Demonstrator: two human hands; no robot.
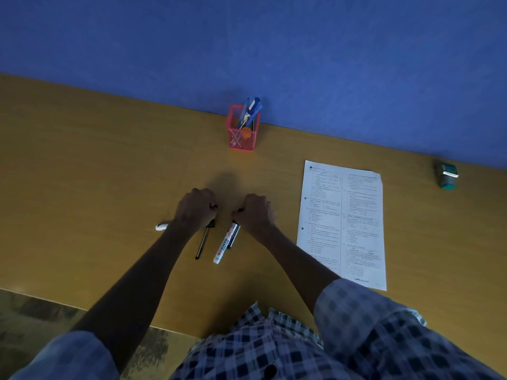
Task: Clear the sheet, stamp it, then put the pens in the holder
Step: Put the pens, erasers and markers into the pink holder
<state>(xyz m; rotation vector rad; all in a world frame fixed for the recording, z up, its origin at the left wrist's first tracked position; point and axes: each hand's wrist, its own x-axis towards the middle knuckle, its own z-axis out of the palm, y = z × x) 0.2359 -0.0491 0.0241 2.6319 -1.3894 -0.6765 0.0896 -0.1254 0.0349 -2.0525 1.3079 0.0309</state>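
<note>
A yellow-brown bench runs against a blue wall; its near edge cuts across the lower left, with mottled floor beyond.

Left to right: a white pen end pokes out from under the left forearm. The left hand is curled shut, knuckles up, over a slim black pen whose free end points toward the person. The right hand is also closed, over the top of 2 markers lying side by side: a white marker printed "MARKER", its smaller lettering too blurred to read, and a dark marker touching it.

Behind the hands, at the wall, stands a red mesh holder with several blue pens upright in it. Open bench lies between the holder and the hands.

To the right lies a printed sheet, its text too small to read, nothing on it. Far right, near the wall, sits a green stamp, well apart from the sheet.
</note>
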